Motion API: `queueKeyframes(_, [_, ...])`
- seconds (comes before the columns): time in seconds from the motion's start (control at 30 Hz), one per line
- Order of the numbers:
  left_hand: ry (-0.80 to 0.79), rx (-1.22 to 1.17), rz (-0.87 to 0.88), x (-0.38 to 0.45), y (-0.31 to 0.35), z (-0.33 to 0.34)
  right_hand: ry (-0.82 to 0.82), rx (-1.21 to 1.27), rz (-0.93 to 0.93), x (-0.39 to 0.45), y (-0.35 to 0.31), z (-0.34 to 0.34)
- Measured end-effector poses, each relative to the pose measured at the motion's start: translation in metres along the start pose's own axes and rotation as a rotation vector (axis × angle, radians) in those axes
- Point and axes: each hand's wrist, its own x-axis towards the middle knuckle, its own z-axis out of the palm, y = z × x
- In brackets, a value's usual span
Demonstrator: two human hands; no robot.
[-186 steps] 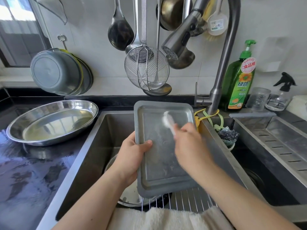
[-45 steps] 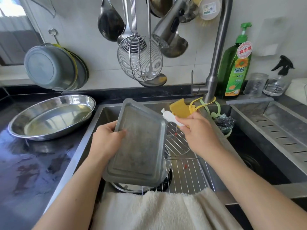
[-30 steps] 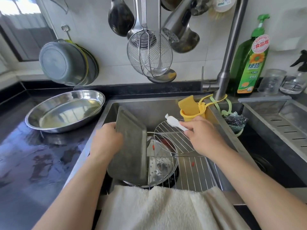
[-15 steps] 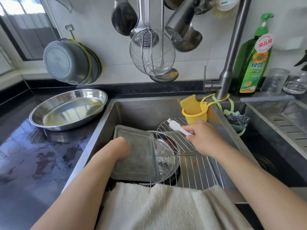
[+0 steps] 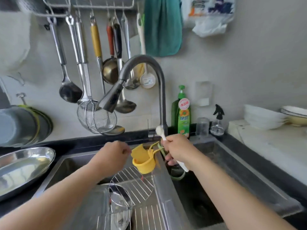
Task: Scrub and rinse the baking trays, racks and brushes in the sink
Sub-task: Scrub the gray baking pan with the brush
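white-bristled brush (image 5: 160, 131) is being gripped upright by the right hand (image 5: 178, 149), seemingly freeing the loosely curled, empty left hand (image 5: 113, 154) to reach the curved steel faucet (image 5: 162, 100).

You see a green dish-soap bottle (image 5: 181, 113) beside the curved steel faucet (image 5: 159, 80). A teal cloth (image 5: 162, 27) hangs above.

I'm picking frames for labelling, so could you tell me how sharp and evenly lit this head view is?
Head view: soft motion blur throughout, worst at the left hand; wide-angle bending at the edges; even daylight, with glare on the steel dish.
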Motion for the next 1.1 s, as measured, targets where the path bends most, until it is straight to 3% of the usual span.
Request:
queueKeyframes(0.13, [-0.009,0.06,0.169,0.059,0.081,0.004,0.111,0.082,0.054,0.034,-0.003,-0.073])
queueKeyframes(0.3, [0.14,-0.005,0.218,0.151,0.17,-0.015,0.176,0.114,0.074,0.087,-0.02,-0.129])
queueKeyframes(0.43, [0.124,0.101,0.283,0.216,0.213,-0.033,0.185,0.129,0.01,0.125,-0.047,-0.153])
queueKeyframes(0.67, [0.003,0.13,0.248,0.265,0.223,-0.043,0.075,0.154,0.039,0.167,-0.057,-0.154])
queueKeyframes(1.1, [0.015,0.023,0.199,0.273,0.22,-0.034,0.055,0.212,0.027,0.184,-0.061,-0.159])
